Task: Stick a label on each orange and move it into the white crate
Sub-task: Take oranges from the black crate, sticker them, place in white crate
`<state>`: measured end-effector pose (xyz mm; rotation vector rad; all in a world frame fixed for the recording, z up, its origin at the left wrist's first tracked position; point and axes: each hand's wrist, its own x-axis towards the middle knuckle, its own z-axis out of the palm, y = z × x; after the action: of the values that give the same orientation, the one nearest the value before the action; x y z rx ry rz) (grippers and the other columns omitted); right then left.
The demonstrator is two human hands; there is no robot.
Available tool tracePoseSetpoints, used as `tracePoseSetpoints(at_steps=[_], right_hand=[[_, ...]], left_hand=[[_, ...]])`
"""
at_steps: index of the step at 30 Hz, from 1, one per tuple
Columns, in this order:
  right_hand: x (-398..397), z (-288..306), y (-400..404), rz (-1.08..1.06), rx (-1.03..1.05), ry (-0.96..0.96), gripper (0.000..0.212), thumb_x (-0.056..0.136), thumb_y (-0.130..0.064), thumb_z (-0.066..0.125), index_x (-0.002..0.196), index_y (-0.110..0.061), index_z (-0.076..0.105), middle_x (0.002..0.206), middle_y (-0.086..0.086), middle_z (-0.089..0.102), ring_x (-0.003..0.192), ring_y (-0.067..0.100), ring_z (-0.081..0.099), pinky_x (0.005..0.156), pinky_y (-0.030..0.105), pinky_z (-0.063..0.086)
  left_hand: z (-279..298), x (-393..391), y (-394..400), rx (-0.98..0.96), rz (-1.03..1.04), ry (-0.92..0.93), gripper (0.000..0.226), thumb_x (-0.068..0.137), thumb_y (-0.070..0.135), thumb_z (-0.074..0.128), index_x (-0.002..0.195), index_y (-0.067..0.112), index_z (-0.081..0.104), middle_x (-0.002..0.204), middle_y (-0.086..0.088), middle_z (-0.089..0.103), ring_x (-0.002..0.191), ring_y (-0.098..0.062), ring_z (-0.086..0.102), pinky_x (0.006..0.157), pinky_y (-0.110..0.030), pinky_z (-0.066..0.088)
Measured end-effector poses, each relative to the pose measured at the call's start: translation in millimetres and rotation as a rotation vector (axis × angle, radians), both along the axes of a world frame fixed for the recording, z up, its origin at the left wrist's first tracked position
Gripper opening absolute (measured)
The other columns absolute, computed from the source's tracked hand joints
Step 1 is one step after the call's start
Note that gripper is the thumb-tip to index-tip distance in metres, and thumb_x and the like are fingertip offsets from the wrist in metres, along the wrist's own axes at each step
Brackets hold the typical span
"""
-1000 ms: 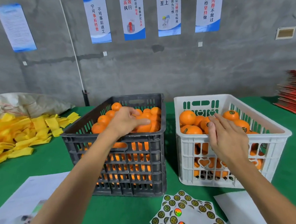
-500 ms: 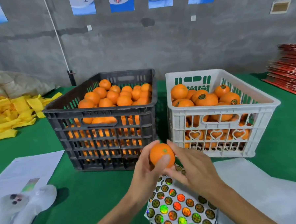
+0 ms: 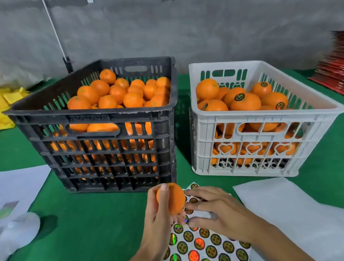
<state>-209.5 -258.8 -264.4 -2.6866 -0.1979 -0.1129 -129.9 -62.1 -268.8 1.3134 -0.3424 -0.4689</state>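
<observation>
The left hand [image 3: 157, 217] is gripping one orange [image 3: 171, 198] above the green table covering [image 3: 96, 224], while the right hand [image 3: 217, 209], fingers extended, is resting on the sheet of round labels [image 3: 205, 246] just beside that fruit. Beyond the hands, a black crate [image 3: 100, 146] is sitting ahead-left and the white crate [image 3: 262, 115] ahead-right, both holding oranges, backing onto a grey concrete wall [image 3: 181, 26]. White paper [image 3: 290, 204] is lying right of the right hand.

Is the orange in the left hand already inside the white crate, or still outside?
Outside: the left hand holds the orange before the white crate.
</observation>
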Motion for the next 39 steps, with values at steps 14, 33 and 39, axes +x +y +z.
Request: tracePoseSetpoints(at_steps=[14, 33, 39], right_hand=[[3, 13, 13, 0.040, -0.180, -0.244, 0.026, 0.102, -0.036, 0.063, 0.118, -0.023, 0.078, 0.121, -0.013, 0.073, 0.105, 0.011, 0.061, 0.086, 0.027, 0.051], [-1, 13, 18, -0.072, 0.133, -0.155, 0.024, 0.101, -0.040, 0.062, 0.110, -0.027, 0.080, 0.115, -0.020, 0.068, 0.106, 0.005, 0.054, 0.083, 0.026, 0.052], [3, 11, 17, -0.101, 0.168, -0.088, 0.025, 0.097, -0.048, 0.065, 0.110, -0.031, 0.077, 0.114, -0.024, 0.062, 0.106, -0.001, 0.050, 0.088, 0.018, 0.042]], left_hand=[[-5, -5, -3, 0.044, 0.004, -0.098, 0.047, 0.092, 0.073, 0.051, 0.119, 0.035, 0.059, 0.094, 0.003, 0.071, 0.063, -0.026, 0.064, 0.071, -0.032, 0.060], [2, -5, -2, 0.032, 0.097, -0.090, 0.034, 0.095, 0.066, 0.050, 0.112, 0.039, 0.060, 0.093, 0.005, 0.071, 0.067, -0.032, 0.071, 0.068, -0.042, 0.062], [-1, -8, -1, 0.065, 0.073, -0.134, 0.038, 0.096, 0.066, 0.048, 0.115, 0.036, 0.059, 0.100, -0.014, 0.067, 0.064, -0.032, 0.069, 0.066, -0.033, 0.060]])
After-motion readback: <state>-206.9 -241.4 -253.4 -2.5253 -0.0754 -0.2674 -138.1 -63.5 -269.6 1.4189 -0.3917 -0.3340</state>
